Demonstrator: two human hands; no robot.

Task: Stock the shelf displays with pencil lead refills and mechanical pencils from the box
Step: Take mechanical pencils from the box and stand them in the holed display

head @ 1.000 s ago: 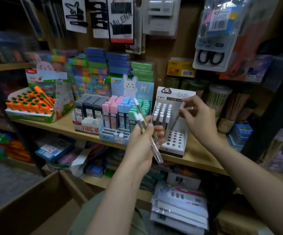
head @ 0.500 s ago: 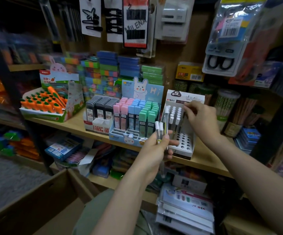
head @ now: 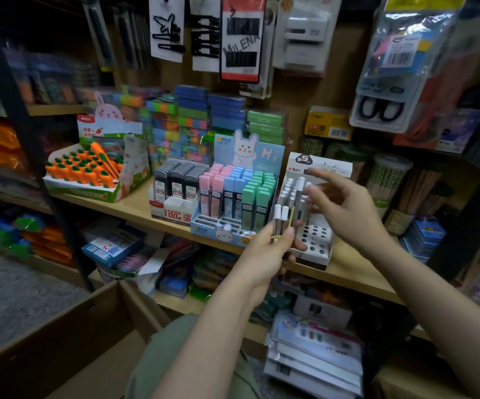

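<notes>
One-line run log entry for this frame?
left hand: holds pencils | right hand: open, empty, by white display | front holes unfilled

Your stock count, this shelf: two hands (head: 264, 256) in view. Two white-capped pencils (head: 280, 223) held upright in the left one. Four display boxes in a row: one carrot (head: 89, 180), one black refill (head: 172, 208), one pastel bunny (head: 227, 228), one white pencil stand (head: 313, 243).

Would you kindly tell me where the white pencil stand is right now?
In the head view, the white pencil stand sits on the wooden shelf, right of centre, beside the blue rabbit display, behind both hands.
</notes>
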